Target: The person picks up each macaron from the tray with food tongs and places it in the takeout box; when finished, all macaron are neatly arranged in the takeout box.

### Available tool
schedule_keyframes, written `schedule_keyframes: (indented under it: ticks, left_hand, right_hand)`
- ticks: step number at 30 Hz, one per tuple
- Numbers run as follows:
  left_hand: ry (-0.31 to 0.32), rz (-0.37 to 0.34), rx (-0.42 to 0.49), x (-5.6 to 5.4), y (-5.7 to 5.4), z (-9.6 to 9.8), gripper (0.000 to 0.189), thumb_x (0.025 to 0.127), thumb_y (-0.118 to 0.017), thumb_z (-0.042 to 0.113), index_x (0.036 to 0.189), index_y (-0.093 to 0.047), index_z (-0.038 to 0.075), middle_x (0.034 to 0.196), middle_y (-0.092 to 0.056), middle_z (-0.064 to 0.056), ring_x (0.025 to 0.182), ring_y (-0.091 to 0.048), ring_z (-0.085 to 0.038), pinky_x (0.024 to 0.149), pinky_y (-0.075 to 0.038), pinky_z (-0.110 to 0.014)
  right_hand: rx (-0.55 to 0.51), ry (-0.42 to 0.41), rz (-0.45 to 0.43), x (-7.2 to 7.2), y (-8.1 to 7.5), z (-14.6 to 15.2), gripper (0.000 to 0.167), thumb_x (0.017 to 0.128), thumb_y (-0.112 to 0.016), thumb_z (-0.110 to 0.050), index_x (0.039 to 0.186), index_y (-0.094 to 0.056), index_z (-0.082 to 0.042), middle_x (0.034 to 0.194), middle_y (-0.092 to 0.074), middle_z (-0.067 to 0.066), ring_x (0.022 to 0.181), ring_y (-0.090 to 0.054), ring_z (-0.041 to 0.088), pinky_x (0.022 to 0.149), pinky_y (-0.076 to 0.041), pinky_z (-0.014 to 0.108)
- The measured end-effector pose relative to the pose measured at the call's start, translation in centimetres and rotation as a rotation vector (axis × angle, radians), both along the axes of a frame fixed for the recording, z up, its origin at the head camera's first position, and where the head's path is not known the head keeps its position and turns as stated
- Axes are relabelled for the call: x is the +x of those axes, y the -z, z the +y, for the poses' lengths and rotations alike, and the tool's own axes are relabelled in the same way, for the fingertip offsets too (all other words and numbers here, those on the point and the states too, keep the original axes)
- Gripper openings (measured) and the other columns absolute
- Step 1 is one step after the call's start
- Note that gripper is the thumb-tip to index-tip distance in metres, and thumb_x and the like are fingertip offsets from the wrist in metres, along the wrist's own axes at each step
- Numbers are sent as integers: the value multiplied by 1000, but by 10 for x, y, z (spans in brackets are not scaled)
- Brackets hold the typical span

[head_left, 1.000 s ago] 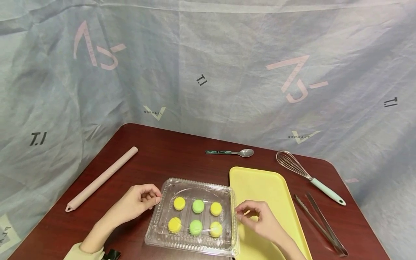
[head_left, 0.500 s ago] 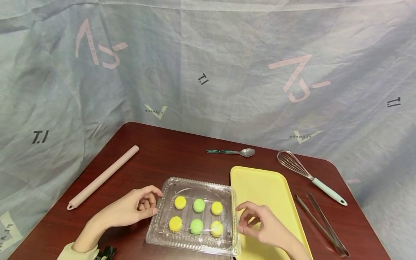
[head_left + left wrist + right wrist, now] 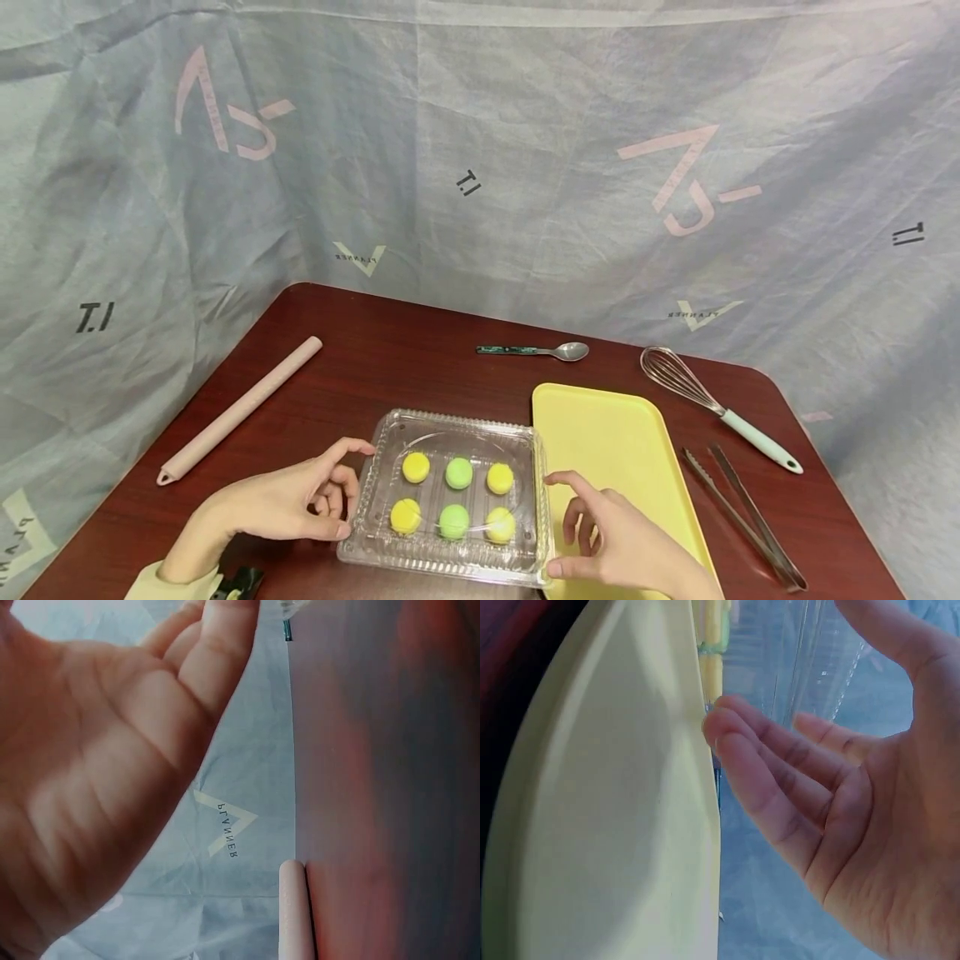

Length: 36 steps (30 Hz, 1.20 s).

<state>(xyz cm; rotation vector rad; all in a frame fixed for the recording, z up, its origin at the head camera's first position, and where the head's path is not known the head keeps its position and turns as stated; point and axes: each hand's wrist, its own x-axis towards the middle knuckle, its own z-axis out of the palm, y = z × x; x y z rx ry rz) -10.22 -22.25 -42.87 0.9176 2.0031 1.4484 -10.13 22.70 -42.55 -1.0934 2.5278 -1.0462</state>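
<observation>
A clear plastic clamshell box (image 3: 442, 560) lies near the table's front, its lid down. Through it show several macarons in two rows: yellow ones at both sides, such as a yellow macaron (image 3: 406, 517), and green macarons (image 3: 459, 473) in the middle column. My left hand (image 3: 288, 504) is at the box's left side, index finger and thumb spread along its edge. At the right side, my right hand (image 3: 618, 533) spreads index finger and thumb the same way, the thumb near the front corner. In the right wrist view the other fingers (image 3: 761, 784) are loosely bent, holding nothing.
The yellow tray (image 3: 600, 425) lies under my right hand, beside the box. Farther right are metal tongs (image 3: 742, 517) and a whisk (image 3: 720, 408). A spoon (image 3: 532, 351) lies at the back, and a pink rolling pin (image 3: 240, 410) at the left.
Both hands have spread thumb from index finger along the box's sides, and the thumbs have slid toward its front corners. Earlier the fingertips were close together. The box stays in place.
</observation>
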Motion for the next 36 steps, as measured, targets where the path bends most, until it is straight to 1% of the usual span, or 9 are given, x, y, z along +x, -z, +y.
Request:
schedule_keyframes:
  ticks: [2,4,9,12,17,27,32,34,36]
  left_hand:
    - [18,-18,1,1,0,0,80,90,-74,10,147,-18,11,97,-57,-17,74,-58,-5,64,-48,-19]
    - [23,-25,5,1,1,1,85,88,-76,11,147,-15,11,96,-56,-16,72,-57,-4,62,-48,-19]
    - [-19,-36,-12,2,3,6,89,86,-80,17,143,-13,10,92,-56,-10,65,-57,-4,59,-49,-20]
    - [-35,-45,-17,3,3,9,91,85,-82,18,142,-12,9,91,-56,-8,63,-58,-5,57,-49,-21]
    - [-40,-68,-9,4,2,11,92,84,-82,18,142,-11,9,90,-56,-8,62,-58,-5,56,-49,-21]
    - [-54,-97,-5,5,2,13,94,83,-83,17,141,-10,11,93,-56,-9,62,-59,-7,57,-51,-22]
    - [-82,-95,-44,5,2,12,92,82,-84,19,135,-10,8,102,-54,-12,65,-59,-7,57,-50,-23]
    - [-92,-99,-64,6,2,11,87,82,-84,19,131,-13,7,101,-54,-11,65,-58,-7,56,-49,-22]
    - [-85,-122,-68,6,3,10,79,83,-83,18,126,-18,5,96,-56,-9,64,-58,-7,56,-47,-21]
  right_hand:
    - [21,18,21,2,0,-1,81,79,-84,-44,141,-40,-16,73,-60,-12,58,-55,-4,56,-48,18]
    - [49,48,14,5,0,-2,84,76,-85,-48,140,-40,-19,73,-60,-13,60,-55,-3,57,-47,19]
    - [104,114,-49,10,-1,-5,83,75,-83,-55,140,-38,-26,75,-60,-13,65,-56,1,60,-47,22]
    - [108,121,-53,11,-1,-7,83,77,-82,-55,139,-37,-25,76,-59,-12,64,-55,1,59,-47,22]
    - [108,122,-53,11,1,-8,83,77,-81,-55,139,-36,-26,75,-59,-11,62,-55,1,58,-46,21]
    - [110,120,-113,12,4,-7,83,78,-81,-54,139,-33,-25,78,-60,-10,63,-56,2,58,-47,23]
    - [93,117,-125,12,3,-7,76,78,-82,-52,130,-34,-22,77,-59,-9,62,-56,2,56,-46,23]
    - [81,121,-138,13,3,-8,73,78,-83,-50,123,-36,-18,75,-58,-8,62,-54,2,55,-46,22]
    - [62,121,-172,12,2,-9,67,79,-83,-47,116,-38,-15,72,-56,-7,61,-53,3,55,-45,23]
